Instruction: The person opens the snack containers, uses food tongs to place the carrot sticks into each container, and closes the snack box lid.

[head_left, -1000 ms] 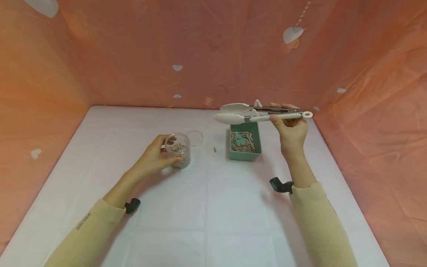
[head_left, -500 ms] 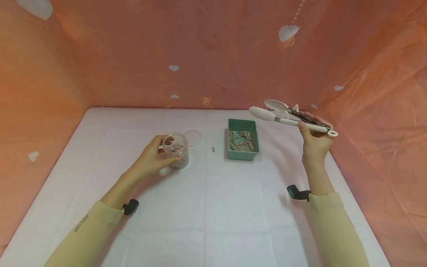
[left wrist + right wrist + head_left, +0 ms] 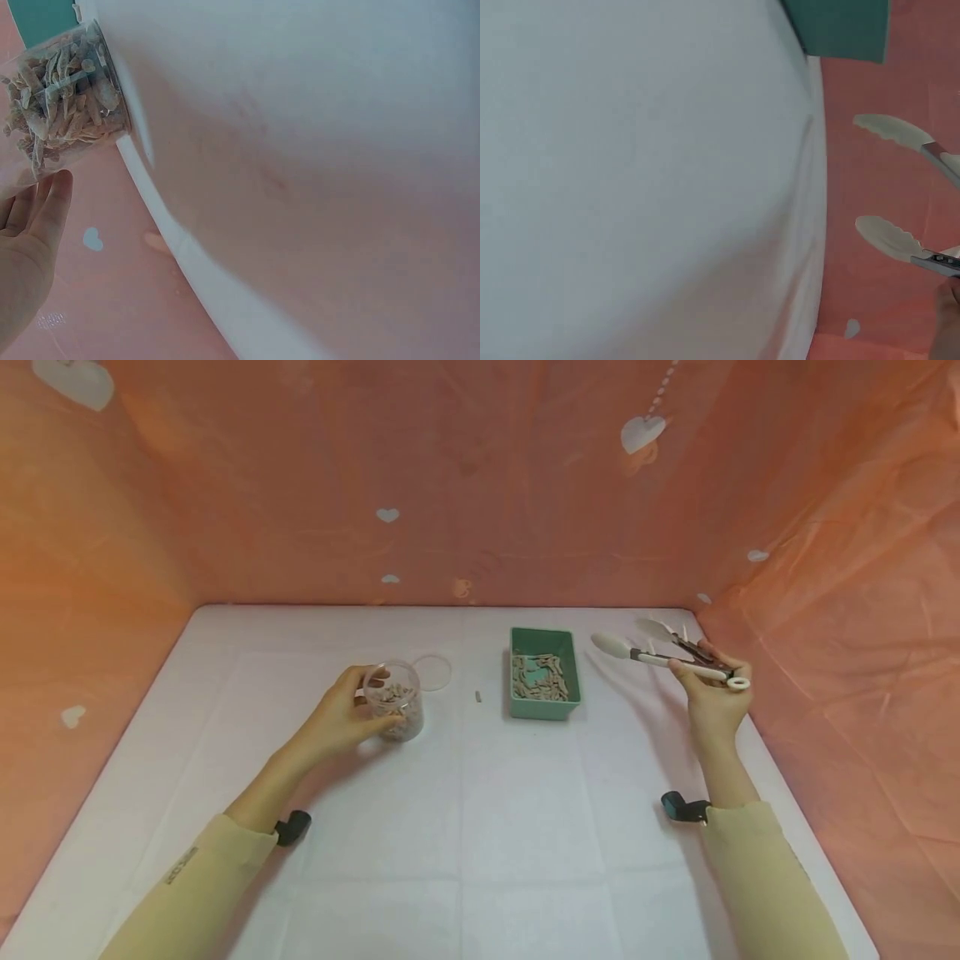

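Observation:
My left hand (image 3: 337, 717) grips a clear plastic jar (image 3: 409, 723) standing on the table, thumb on its near side and fingers behind. Brownish dried pieces partly fill the jar (image 3: 64, 97), whose top is uncovered. On the right, my right hand (image 3: 716, 706) holds white-tipped kitchen tongs (image 3: 613, 646) above the table, their two heads spread apart with nothing between them. To the left of the tongs stands a green rectangular box (image 3: 543, 709) with similar pieces over its bottom. Only part of the right hand (image 3: 947, 322) shows in the right wrist view.
A thin clear round lid (image 3: 433, 673) lies just behind the jar. One loose brown piece (image 3: 478, 697) is on the white tablecloth (image 3: 525, 818) between jar and box. Orange cloth walls (image 3: 480, 485) with white hearts rise behind and at both sides.
My right hand has carried the tongs from above the green box to its right, then lower towards the table. The left hand and jar stay in place.

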The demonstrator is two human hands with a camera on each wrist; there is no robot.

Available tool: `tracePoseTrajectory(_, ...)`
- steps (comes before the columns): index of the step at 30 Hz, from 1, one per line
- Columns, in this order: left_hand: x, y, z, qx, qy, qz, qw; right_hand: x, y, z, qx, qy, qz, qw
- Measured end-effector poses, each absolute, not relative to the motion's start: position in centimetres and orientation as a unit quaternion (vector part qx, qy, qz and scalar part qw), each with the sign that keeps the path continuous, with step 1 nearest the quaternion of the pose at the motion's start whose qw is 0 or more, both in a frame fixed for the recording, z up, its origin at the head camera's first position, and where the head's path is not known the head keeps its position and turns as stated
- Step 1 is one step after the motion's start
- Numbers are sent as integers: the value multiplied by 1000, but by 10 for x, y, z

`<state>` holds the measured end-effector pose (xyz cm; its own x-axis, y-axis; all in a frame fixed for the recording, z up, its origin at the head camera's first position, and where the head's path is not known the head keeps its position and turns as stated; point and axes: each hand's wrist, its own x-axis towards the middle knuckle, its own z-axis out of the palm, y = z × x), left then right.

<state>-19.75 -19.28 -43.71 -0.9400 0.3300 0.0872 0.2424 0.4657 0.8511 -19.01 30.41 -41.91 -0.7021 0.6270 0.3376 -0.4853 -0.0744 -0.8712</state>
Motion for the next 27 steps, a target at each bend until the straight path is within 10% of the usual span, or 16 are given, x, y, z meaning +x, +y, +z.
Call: tracePoseTrajectory(27,-198,-193,-439,165,859,482,46,-148,349,-437,-224,-802,500,237)
